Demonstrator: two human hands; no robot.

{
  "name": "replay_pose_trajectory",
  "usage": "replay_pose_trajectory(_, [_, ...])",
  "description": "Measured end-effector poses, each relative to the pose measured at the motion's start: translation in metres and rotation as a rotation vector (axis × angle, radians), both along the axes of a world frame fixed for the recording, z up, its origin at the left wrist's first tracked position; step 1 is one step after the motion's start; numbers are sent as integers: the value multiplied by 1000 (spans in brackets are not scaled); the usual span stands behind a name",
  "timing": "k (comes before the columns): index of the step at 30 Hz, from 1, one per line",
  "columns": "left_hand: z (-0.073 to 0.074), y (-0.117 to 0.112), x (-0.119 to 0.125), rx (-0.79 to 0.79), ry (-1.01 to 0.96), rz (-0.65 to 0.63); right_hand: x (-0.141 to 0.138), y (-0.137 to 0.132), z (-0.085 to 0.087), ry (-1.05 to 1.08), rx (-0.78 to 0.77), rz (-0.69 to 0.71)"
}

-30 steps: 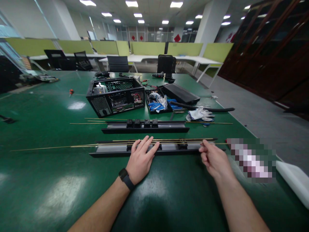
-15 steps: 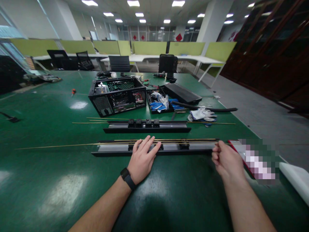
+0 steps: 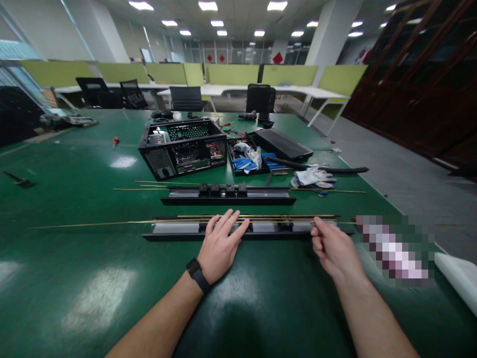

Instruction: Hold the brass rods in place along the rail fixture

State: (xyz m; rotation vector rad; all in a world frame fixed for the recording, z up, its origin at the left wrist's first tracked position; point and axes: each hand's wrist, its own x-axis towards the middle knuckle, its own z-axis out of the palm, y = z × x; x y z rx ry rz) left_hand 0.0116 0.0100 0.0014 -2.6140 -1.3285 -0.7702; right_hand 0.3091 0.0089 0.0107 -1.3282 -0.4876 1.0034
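A long black-edged rail with a pale metal channel (image 3: 266, 229) lies crosswise in front of me, with black blocks (image 3: 285, 223) set along it. Several thin brass-coloured rods (image 3: 257, 217) run lengthwise over it. My left hand (image 3: 220, 244) rests on the rail's middle, fingers spread over the rods and partly hiding a block. Near the rail's right end, my right hand (image 3: 333, 246) pinches a thin rod between thumb and forefinger. One long rod (image 3: 93, 225) sticks out well past the rail's left end. A dark watch (image 3: 197, 273) is on my left wrist.
Behind lies a second rail (image 3: 264, 192) with several black blocks and thin rods. Farther back are an open black computer case (image 3: 156, 159), a tray (image 3: 242, 171) holding gloves, more gloves (image 3: 315, 176) and a black panel (image 3: 281, 143). A blurred-out item (image 3: 395, 251) lies at right.
My right hand has moved left along the rail, its fingers still pinched. My left hand stays in place on the rail.
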Motion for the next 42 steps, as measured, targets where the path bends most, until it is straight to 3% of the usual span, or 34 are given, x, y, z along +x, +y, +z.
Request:
replay_pose_trajectory(3, [0,0,0,2,-2,1,15,2,3,-26,6,-199])
replay_pose_trajectory(6, [-1,1,-1,7,-4,-1,22,3,5,-27,-5,-247])
replay_pose_trajectory(21, [-2,1,0,13,-9,2,-16,-2,1,2,-17,115])
replay_pose_trajectory(30, [-1,0,0,-1,-4,3,-14,-3,1,19,-17,151])
replay_pose_trajectory(33, [0,0,0,3,-1,3,-7,-1,0,36,-3,97])
replay_pose_trajectory(39, [-1,0,-1,-3,0,2,22,2,4,12,2,-177])
replay_pose_trajectory(42, [-2,-1,-1,-6,-1,5,25,2,6,-11,-5,-224])
